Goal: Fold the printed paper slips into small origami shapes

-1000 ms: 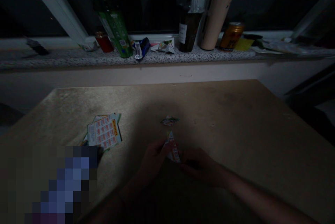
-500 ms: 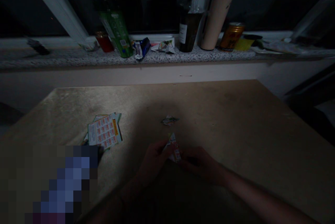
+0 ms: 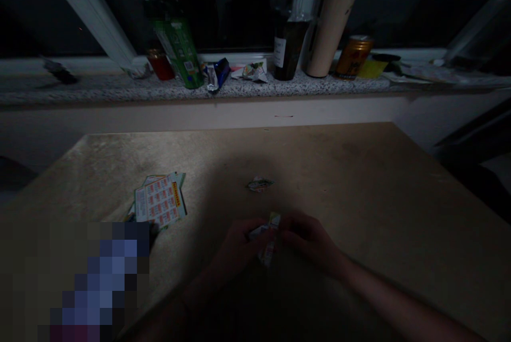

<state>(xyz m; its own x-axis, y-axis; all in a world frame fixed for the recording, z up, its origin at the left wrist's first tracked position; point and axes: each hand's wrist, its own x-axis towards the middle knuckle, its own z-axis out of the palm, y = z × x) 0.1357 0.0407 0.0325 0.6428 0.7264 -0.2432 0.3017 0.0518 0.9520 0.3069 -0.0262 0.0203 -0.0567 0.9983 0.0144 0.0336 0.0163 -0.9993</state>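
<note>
Between my two hands is a small folded paper card, printed in red and white with a yellow-green end. My left hand pinches it from the left, thumb across its face. My right hand has curled fingers at the card's upper right edge, seemingly pinching it there; shadow blurs the contact. Just beyond my hands lies a small folded paper piece on the table. To the left rests a stack of printed cards with rows of red print, the top one face up.
The brown table ends at a wall under a speckled stone sill. Along the sill stand a green bottle, a dark cup with a straw, a tall tube and an orange can. A pixelated patch covers the lower left.
The folded card has turned in my hands, its yellow-green end now leaning right and lower down. My right hand has shifted slightly up to that end. The loose papers lie unmoved.
</note>
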